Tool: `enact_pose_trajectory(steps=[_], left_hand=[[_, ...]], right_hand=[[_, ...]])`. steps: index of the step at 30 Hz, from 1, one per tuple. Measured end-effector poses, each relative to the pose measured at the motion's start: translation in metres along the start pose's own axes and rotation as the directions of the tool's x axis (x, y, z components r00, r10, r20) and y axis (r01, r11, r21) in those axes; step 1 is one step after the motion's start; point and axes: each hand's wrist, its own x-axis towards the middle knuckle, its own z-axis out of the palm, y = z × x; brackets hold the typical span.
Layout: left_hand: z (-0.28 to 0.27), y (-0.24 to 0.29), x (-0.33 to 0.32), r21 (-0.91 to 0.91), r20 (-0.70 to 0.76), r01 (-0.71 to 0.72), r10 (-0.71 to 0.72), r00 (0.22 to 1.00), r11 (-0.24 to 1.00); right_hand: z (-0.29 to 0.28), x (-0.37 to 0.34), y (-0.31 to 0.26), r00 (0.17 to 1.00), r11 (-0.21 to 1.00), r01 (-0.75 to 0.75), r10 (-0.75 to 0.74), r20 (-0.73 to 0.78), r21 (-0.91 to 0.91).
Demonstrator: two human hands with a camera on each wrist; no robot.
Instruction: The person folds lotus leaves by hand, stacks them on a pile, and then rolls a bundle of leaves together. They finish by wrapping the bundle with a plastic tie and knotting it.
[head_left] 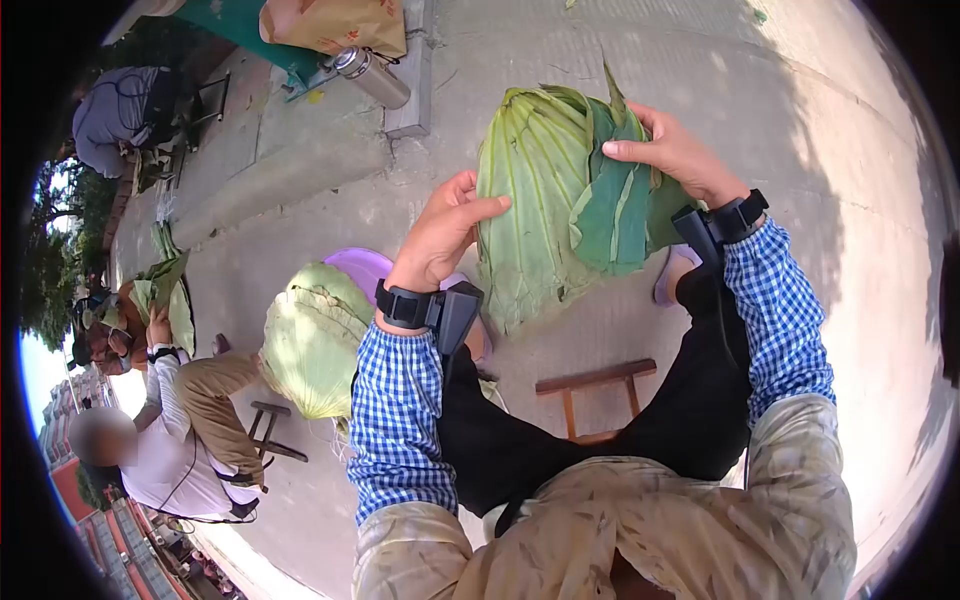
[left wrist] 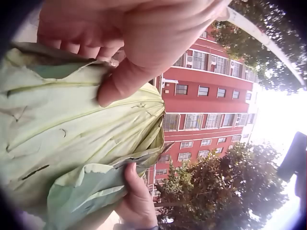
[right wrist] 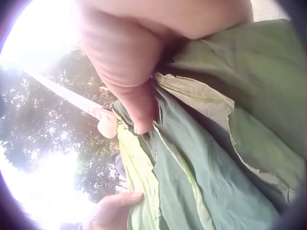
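Observation:
Between my hands, upright over the pavement, is a fan of large folded lotus leaves [head_left: 530, 220], pale green with raised ribs. A darker green folded leaf [head_left: 612, 230] lies over its right side. My left hand [head_left: 437, 228] grips the left edge, the thumb [left wrist: 117, 86] on the pale face and the fingers partly hidden behind. At the upper right, my right hand [head_left: 682, 160] pinches the dark leaf edge near the gathered point, its thumb on the near side. In the right wrist view, torn leaf edges [right wrist: 196, 91] show below that hand.
Another pale leaf stack [head_left: 315, 345] lies left of my knee, against a purple basin-like thing [head_left: 358, 264]. A wooden stool [head_left: 595, 378] stands between my legs. A steel thermos [head_left: 375, 78] and a paper bag [head_left: 335, 25] are ahead. A seated person [head_left: 170, 460] handles leaves at left.

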Motion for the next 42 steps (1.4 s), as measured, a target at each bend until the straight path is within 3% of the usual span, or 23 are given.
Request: enact_pose_trajectory(steps=[2, 3, 6, 9, 11, 12, 13, 15, 17, 19, 20, 22, 23, 26, 28, 29, 31, 32, 34, 36, 37, 38, 42], left_hand=[[0.008, -0.006, 0.0, -0.151, 0.196, 0.125, -0.094, 0.976, 0.981], [-0.011, 0.026, -0.009, -0.012, 0.134, 0.06, -0.057, 0.989, 0.998], [0.011, 0.006, -0.021, -0.154, 0.24, 0.085, -0.046, 0.97, 0.984], [0.008, 0.014, -0.028, -0.152, 0.24, 0.008, 0.029, 0.97, 0.988], [0.002, 0.01, -0.021, -0.134, 0.185, 0.056, -0.03, 0.982, 0.989], [0.003, 0.006, -0.012, -0.038, 0.078, 0.094, -0.091, 0.993, 0.995], [0.011, 0.01, -0.01, 0.056, -0.042, 0.146, -0.144, 0.989, 0.988], [0.018, 0.007, -0.014, 0.023, -0.059, 0.12, -0.118, 0.991, 0.992], [0.012, 0.005, -0.01, -0.075, 0.043, 0.024, -0.021, 0.999, 0.997], [0.005, 0.005, -0.006, -0.039, 0.032, 0.047, -0.046, 0.998, 0.998], [0.005, 0.003, -0.001, 0.069, -0.005, 0.024, -0.024, 1.0, 0.997], [0.013, 0.005, 0.0, 0.191, -0.027, 0.034, -0.03, 0.999, 0.981], [0.016, 0.004, 0.001, 0.2, -0.015, 0.044, -0.042, 0.999, 0.979], [0.021, -0.004, 0.004, 0.35, 0.014, -0.068, 0.068, 0.998, 0.934], [0.029, -0.01, 0.009, 0.549, -0.007, -0.135, 0.166, 0.986, 0.825], [0.036, -0.01, 0.008, 0.541, 0.004, -0.137, 0.161, 0.987, 0.83], [0.063, -0.001, -0.004, 0.819, 0.008, -0.107, 0.175, 0.984, 0.563], [0.07, -0.006, -0.004, 0.846, 0.05, -0.153, 0.21, 0.976, 0.51], [0.079, -0.019, -0.005, 0.882, 0.058, -0.166, 0.249, 0.967, 0.44], [0.087, -0.03, -0.005, 0.924, 0.096, -0.2, 0.309, 0.946, 0.326], [0.09, -0.033, -0.006, 0.922, 0.086, -0.194, 0.312, 0.946, 0.335], [0.092, -0.035, -0.008, 0.908, 0.122, -0.237, 0.321, 0.939, 0.347], [0.092, -0.038, -0.01, 0.854, 0.202, -0.355, 0.386, 0.9, 0.38]], right_hand=[[-0.003, -0.009, -0.002, 0.992, 0.987, -0.123, 0.121, 0.025, 0.103], [0.012, 0.016, 0.001, 0.999, 0.985, 0.023, -0.03, 0.037, 0.173], [0.001, -0.006, -0.003, 0.993, 0.987, -0.077, 0.064, 0.099, 0.138], [0.006, 0.002, 0.002, 0.992, 0.98, -0.084, 0.066, 0.103, 0.182], [0.013, 0.011, 0.022, 0.998, 0.988, -0.054, 0.046, 0.053, 0.147], [0.009, 0.017, 0.036, 0.996, 0.981, -0.005, -0.013, -0.091, -0.196], [0.005, 0.018, 0.038, 0.973, 0.858, -0.002, -0.116, -0.197, -0.514], [-0.001, 0.017, 0.045, 0.948, 0.818, 0.019, -0.197, -0.25, -0.574], [-0.005, 0.021, 0.041, 0.901, 0.781, 0.043, -0.299, -0.314, -0.623], [0.003, 0.017, 0.031, 0.968, 0.85, -0.004, -0.129, -0.216, -0.526], [0.011, 0.017, 0.027, 0.969, 0.856, 0.014, -0.14, -0.205, -0.518], [0.022, 0.016, 0.024, 0.994, 0.964, -0.055, 0.028, -0.109, -0.262], [0.025, 0.015, 0.025, 0.992, 0.966, -0.065, 0.034, -0.124, -0.25], [0.045, 0.016, 0.026, 0.974, 0.968, -0.215, 0.223, 0.051, -0.126], [0.062, 0.012, 0.027, 0.92, 0.915, -0.392, 0.391, 0.03, 0.098], [0.068, 0.012, 0.029, 0.916, 0.911, -0.401, 0.401, 0.019, 0.097], [0.073, 0.011, 0.031, 0.877, 0.802, -0.434, 0.48, -0.01, 0.41], [0.073, 0.009, 0.029, 0.873, 0.802, -0.437, 0.487, -0.024, 0.407], [0.076, 0.006, 0.024, 0.903, 0.695, -0.35, 0.428, 0.031, 0.628], [0.079, 0.011, 0.039, 0.929, 0.72, -0.262, 0.369, -0.035, 0.642], [0.081, 0.014, 0.046, 0.948, 0.734, -0.166, 0.303, -0.099, 0.659], [0.078, 0.014, 0.052, 0.941, 0.642, -0.194, 0.336, -0.044, 0.742], [0.076, 0.009, 0.026, 0.973, 0.564, -0.095, 0.227, -0.043, 0.82]])
